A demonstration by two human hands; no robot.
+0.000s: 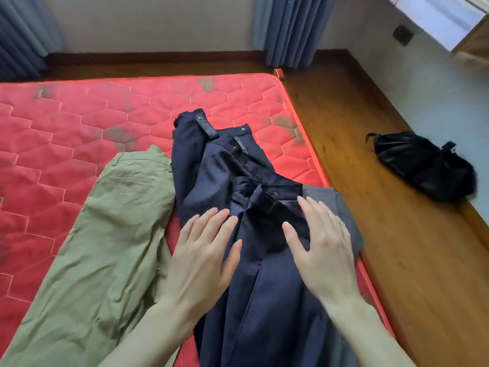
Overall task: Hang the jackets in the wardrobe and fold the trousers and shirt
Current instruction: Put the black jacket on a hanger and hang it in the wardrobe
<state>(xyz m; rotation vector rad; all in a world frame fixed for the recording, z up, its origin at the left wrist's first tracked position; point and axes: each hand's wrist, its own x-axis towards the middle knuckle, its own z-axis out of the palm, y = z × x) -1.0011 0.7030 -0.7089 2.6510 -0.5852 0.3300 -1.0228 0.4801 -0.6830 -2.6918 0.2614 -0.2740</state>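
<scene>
Right at the red quilted mattress's (79, 123) near corner, dark navy trousers (264, 287) lie under both flat hands, left hand (203, 250) and right hand (322, 245), fingers straight and spread; one olive pair (100, 234) lies alongside, grey cloth (344, 215) mostly hidden beneath, wooden floor (397, 234) open rightward
</scene>
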